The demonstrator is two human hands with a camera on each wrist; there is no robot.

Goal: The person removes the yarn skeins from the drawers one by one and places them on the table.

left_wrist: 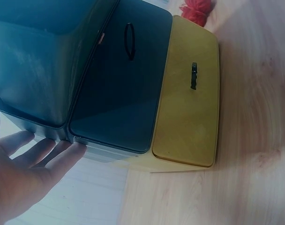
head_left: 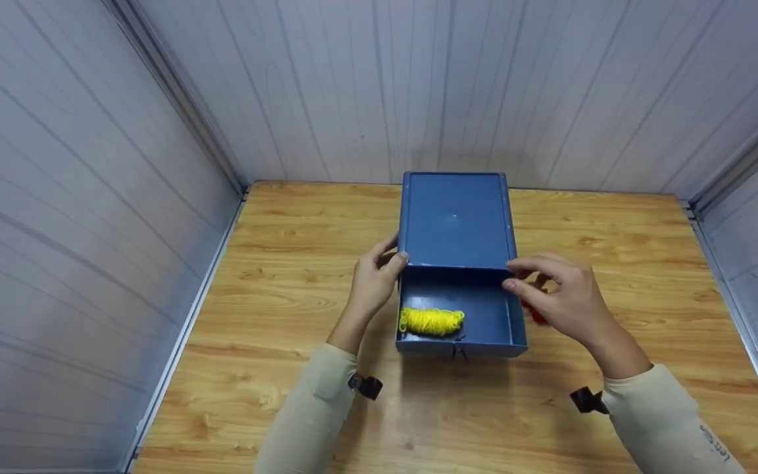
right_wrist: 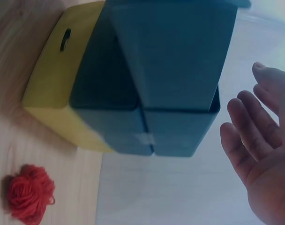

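Observation:
A stacked drawer unit [head_left: 456,220] stands on the table, two blue tiers over a yellow one. Its top drawer [head_left: 491,316] is pulled out toward me, and a yellow yarn bundle [head_left: 433,321] lies inside at the left front. My left hand [head_left: 374,282] touches the unit's left side, thumb by the top front corner; the left wrist view shows its fingers fairly straight against the side. Beside the right front corner is my right hand [head_left: 566,296]. In the right wrist view its loosely bent fingers [right_wrist: 248,129] stand apart from the unit and hold nothing.
Below the open drawer are a closed blue drawer [left_wrist: 119,89] and a closed yellow drawer [left_wrist: 187,108], each with a small dark pull. A red yarn bundle [right_wrist: 31,193] lies on the wooden table [head_left: 274,263] right of the unit. Pale panel walls [head_left: 326,85] enclose the table's back and sides.

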